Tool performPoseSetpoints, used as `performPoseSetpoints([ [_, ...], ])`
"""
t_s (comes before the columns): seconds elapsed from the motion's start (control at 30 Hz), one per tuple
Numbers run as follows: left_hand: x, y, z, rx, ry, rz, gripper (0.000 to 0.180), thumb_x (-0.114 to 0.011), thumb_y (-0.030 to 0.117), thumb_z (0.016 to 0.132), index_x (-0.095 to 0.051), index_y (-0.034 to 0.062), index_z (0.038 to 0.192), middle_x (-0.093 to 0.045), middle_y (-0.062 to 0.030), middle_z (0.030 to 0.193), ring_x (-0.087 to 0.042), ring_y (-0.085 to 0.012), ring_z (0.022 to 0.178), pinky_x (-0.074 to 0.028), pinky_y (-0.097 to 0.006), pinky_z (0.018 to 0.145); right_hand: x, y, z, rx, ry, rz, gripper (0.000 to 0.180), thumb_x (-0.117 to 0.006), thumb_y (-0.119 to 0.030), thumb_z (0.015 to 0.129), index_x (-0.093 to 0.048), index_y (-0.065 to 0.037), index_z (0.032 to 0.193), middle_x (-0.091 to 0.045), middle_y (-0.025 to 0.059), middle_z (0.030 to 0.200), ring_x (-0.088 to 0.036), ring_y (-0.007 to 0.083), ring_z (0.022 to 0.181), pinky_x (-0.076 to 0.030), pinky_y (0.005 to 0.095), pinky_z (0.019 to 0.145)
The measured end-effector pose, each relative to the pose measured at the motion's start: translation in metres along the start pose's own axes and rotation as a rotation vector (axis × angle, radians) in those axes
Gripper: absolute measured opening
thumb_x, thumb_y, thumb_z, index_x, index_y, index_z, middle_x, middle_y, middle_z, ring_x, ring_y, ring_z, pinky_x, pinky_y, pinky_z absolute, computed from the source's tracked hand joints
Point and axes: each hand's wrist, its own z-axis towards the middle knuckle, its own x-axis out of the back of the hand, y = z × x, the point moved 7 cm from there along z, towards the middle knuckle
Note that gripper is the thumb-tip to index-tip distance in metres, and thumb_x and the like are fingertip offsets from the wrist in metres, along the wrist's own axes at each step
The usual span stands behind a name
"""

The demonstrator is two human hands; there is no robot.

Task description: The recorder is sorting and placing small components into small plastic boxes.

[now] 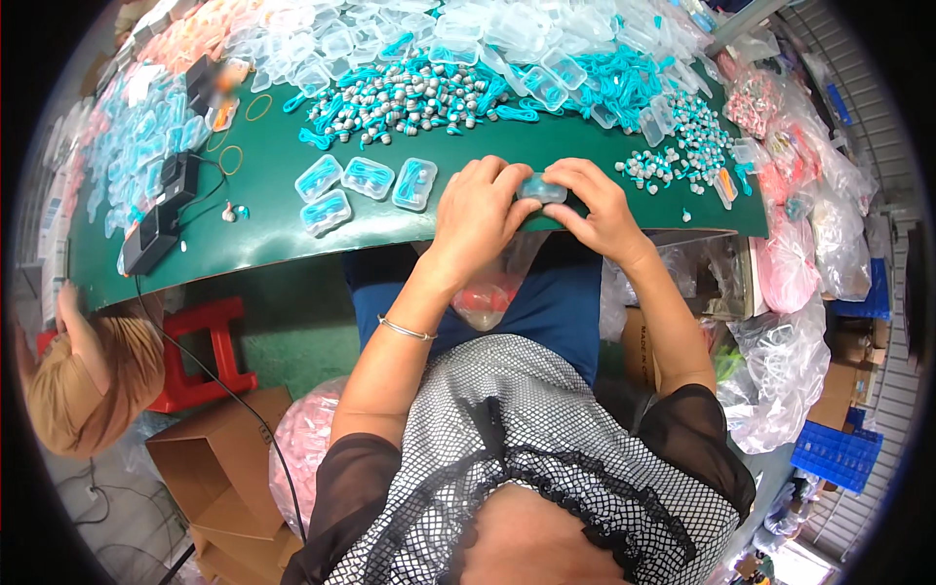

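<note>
My left hand [478,210] and my right hand [597,207] meet over the near edge of the green table [273,234], both gripping one small clear plastic case [542,188] with teal inside. Left of my hands lie several closed clear cases [367,178] with teal cords in them. Behind them spreads a heap of grey earplugs on teal cords [409,97]. A second cluster of grey earplugs [682,146] lies to the right of my right hand. Empty clear cases [439,34] are piled along the far side.
A black device with a cable [161,210] sits at the table's left. Rubber bands [231,159] lie near it. Bags of pink items [790,258] hang at the right. Under the table are a red stool [210,346], cardboard boxes [219,458] and a blue crate [834,453]. Another person [93,375] is at lower left.
</note>
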Motion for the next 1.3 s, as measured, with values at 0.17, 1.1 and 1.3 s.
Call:
performPoseSetpoints([
  [0.17, 0.002, 0.001, 0.0, 0.003, 0.045, -0.006, 0.021, -0.071, 0.019, 0.085, -0.065, 0.005, 0.1, -0.057, -0.01, 0.088, -0.059, -0.0315, 0.083, -0.047, -0.044, 0.072, -0.008, 0.003, 0.003, -0.048, 0.042, 0.042, 0.027, -0.075, -0.005, 0.078, -0.067, -0.002, 0.104, -0.065, 0.0132, 0.097, -0.065, 0.029, 0.087, -0.053, 0.0362, 0.076],
  [1.1, 0.037, -0.056, 0.04, 0.103, -0.007, 0.562, 0.02, -0.074, 0.018, 0.077, -0.068, 0.0101, 0.094, -0.064, -0.0105, 0.082, -0.065, -0.0324, 0.081, -0.05, -0.044, 0.068, 0.004, 0.004, 0.012, -0.061, -0.048, -0.369, 0.015, -0.073, -0.018, 0.08, -0.068, -0.013, 0.093, -0.064, 0.0029, 0.093, -0.059, 0.0226, 0.098, -0.034, 0.0438, 0.097],
  [1.3, 0.03, -0.072, 0.046, 0.095, 0.016, 0.623, 0.011, -0.066, 0.015, 0.078, -0.061, 0.0051, 0.08, -0.065, -0.0149, 0.079, -0.066, -0.0361, 0.071, -0.052, -0.048, 0.063, 0.061, 0.025, 0.002, -0.137, 0.197, -0.326, 0.012, -0.072, -0.015, 0.081, -0.071, -0.011, 0.092, -0.068, 0.0047, 0.093, -0.064, 0.0243, 0.093, -0.043, 0.0394, 0.086],
])
